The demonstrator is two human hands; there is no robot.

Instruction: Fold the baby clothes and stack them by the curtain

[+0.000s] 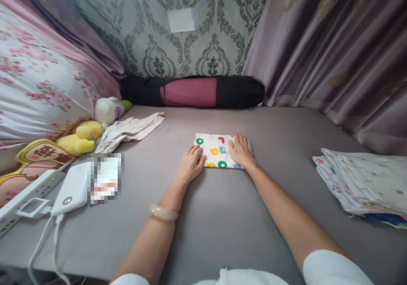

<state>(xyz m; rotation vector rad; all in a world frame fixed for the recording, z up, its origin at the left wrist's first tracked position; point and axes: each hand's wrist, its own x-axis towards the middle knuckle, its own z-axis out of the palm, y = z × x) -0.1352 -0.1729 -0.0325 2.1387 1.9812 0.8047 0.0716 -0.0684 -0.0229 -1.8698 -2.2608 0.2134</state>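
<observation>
A small folded white cloth point(216, 149) printed with coloured numbers lies flat on the grey bed sheet point(222, 217). My left hand point(191, 163) rests on its left edge, fingers stretched out and flat. My right hand point(241, 150) lies flat on its right edge, fingers spread. Neither hand grips anything. A pale bangle point(163, 213) sits on my left forearm.
A stack of folded printed cloths point(362, 183) lies at the right. A crumpled cream garment point(130, 130) lies left of centre. Plush toys point(90, 128), a white power bank point(71, 189) with cable and a power strip point(22, 198) sit at the left. A black-and-pink rolled bag point(193, 91) lies along the wall.
</observation>
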